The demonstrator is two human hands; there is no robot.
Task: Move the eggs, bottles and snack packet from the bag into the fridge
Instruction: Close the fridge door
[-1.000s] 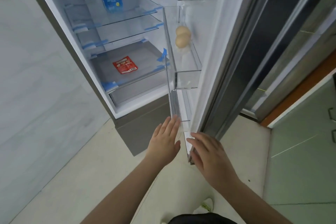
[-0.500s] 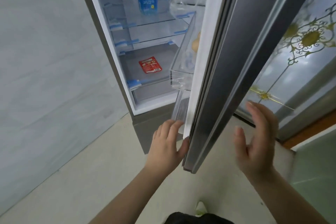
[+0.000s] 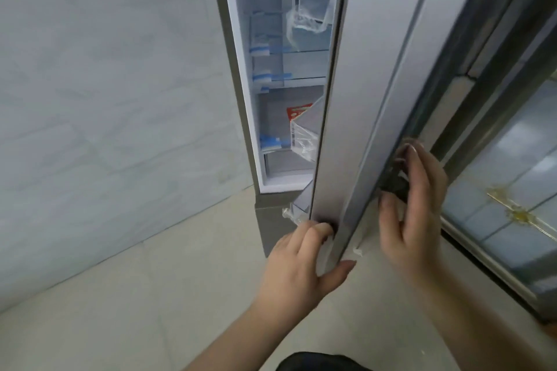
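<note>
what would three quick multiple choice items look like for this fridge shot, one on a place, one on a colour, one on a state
1. Where is the left hand?
A. on the fridge door's bottom corner
B. on a shelf
C. on the floor

2. What colour is the snack packet?
A. green
B. red
C. black

3. How does the fridge door stand?
A. fully shut
B. wide open
C. nearly shut, a gap left

Key: 1 A, its grip curls round the door's lower edge; 2 B, red shows through the gap; 3 C, shelves show in a narrow opening.
</note>
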